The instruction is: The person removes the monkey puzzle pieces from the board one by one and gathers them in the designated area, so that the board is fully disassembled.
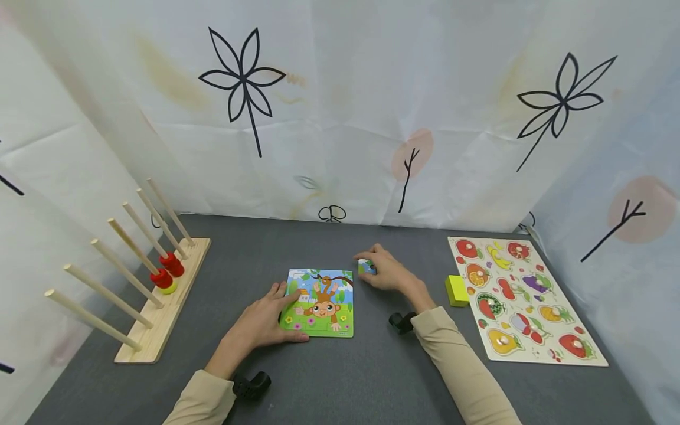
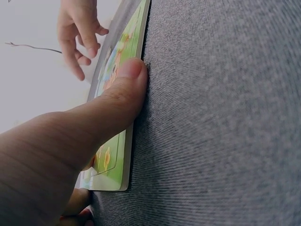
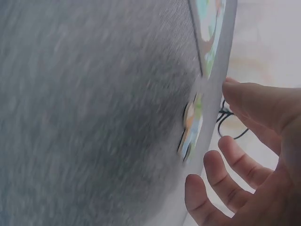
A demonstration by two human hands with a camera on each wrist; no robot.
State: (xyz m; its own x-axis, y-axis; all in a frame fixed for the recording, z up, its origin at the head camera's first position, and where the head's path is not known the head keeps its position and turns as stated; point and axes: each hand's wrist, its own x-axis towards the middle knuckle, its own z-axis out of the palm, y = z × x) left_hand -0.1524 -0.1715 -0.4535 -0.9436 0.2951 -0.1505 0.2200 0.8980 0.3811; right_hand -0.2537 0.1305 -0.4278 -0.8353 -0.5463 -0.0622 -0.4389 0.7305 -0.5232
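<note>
A square monkey jigsaw puzzle in a green frame lies flat on the grey table. My left hand holds it at the near left corner. In the left wrist view the thumb rests along the near edge, while the other fingers are mostly hidden. Just right of the puzzle, my right hand hovers over a small blue and green puzzle piece. The right wrist view shows its fingers spread, apart from the piece on the table.
To the left stands a wooden peg rack with upright pegs and a few red and yellow rings. A fruit puzzle board lies at the right, with a yellow block by its left edge. White patterned cloth bounds the table's back and sides.
</note>
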